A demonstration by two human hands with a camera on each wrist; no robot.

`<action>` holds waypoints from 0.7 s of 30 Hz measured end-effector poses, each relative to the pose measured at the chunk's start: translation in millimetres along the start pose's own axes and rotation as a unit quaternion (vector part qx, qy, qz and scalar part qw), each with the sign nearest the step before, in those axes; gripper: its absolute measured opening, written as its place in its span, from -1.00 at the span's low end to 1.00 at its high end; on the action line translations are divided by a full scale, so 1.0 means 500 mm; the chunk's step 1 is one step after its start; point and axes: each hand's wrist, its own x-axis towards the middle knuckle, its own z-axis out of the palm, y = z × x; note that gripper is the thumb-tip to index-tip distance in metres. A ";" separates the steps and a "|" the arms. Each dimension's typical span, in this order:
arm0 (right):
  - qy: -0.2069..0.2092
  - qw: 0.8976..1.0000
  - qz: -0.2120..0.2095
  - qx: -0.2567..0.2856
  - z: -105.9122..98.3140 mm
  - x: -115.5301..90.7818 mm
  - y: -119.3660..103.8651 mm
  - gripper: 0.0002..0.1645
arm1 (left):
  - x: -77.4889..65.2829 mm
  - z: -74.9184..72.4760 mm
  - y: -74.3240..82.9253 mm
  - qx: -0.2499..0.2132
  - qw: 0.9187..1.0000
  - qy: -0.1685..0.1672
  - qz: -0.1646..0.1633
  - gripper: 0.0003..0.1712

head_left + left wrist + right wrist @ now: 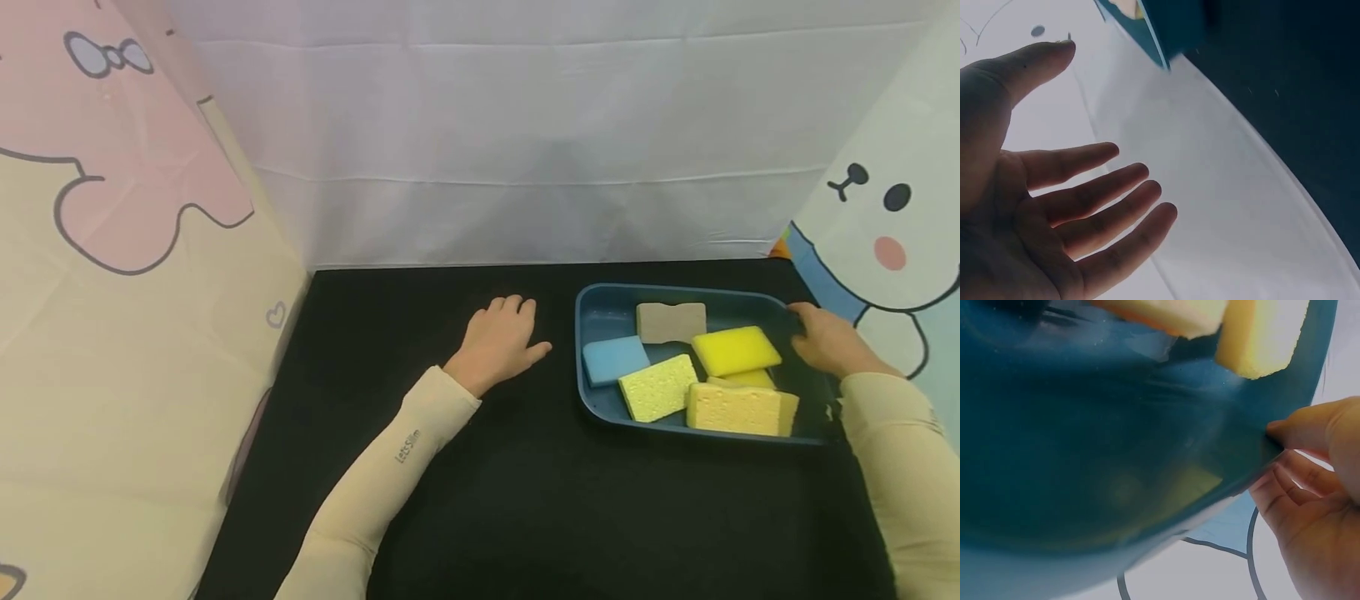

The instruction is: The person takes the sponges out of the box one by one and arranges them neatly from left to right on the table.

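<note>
A blue tray holds several sponges at the right of the black table. Inside it lie a grey sponge, a blue sponge, a pale yellow sponge, a bright yellow sponge and a cream-yellow sponge; others are partly covered. My right hand grips the tray's far right rim, thumb inside and fingers outside, as the right wrist view shows. Left of the tray, my left hand is spread over the table with nothing in it, apart from the tray's wall.
The black tabletop ends at a white curtain along the back. Cloths with cartoon prints hang at the left and the right, the right one close behind the tray.
</note>
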 end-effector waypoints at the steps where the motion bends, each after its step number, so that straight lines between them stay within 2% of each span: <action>1: 0.003 1.000 0.000 0.000 0.001 -0.001 -0.001 -0.34 | 0.008 0.004 0.011 0.001 1.000 0.000 0.007 -0.13; 9: 0.016 1.000 -0.002 0.000 -0.002 -0.001 -0.005 -0.35 | 0.074 0.037 0.093 -0.003 0.998 0.005 0.064 -0.12; 16: 0.007 1.000 0.012 0.000 -0.006 -0.001 -0.006 -0.34 | 0.136 0.072 0.162 -0.006 0.991 -0.060 0.116 -0.16; 21: 0.009 1.000 0.014 0.004 -0.005 -0.004 -0.007 -0.35 | 0.159 0.094 0.191 -0.018 0.988 -0.101 0.119 -0.25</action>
